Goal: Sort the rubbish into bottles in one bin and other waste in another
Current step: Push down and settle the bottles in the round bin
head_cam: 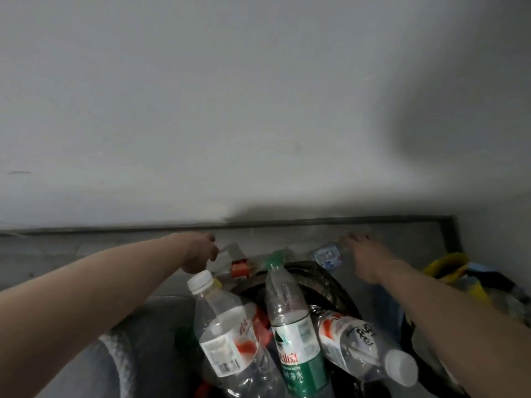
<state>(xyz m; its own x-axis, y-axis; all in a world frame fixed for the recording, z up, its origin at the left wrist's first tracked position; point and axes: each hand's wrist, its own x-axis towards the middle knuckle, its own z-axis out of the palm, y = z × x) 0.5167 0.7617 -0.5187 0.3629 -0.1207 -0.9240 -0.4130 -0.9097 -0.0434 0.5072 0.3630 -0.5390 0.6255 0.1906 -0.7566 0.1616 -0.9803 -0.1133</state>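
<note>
I see my left hand (pixel 198 255) pinching a clear bottle (pixel 234 254) near the wall's edge; right hand (pixel 366 258) blurred, fingers spread, above the 3-bottle bin (pixel 324 280).

Head view, forward and down, close over bottles (pixel 290 320)

Black-lined bin (pixel 330 285), lower centre, heaped with clear plastic bottles | white-capped bottle (pixel 221 326) lower left of centre, cap up, tilted | green-labelled bottle (pixel 293 320) centre, green cap up | second white-capped bottle (pixel 362 346) lower right, lying, cap toward viewer | red-labelled bottle (pixel 237 261) behind, on floor | blue-and-white packet (pixel 327 257) right of centre, blurred.
</note>
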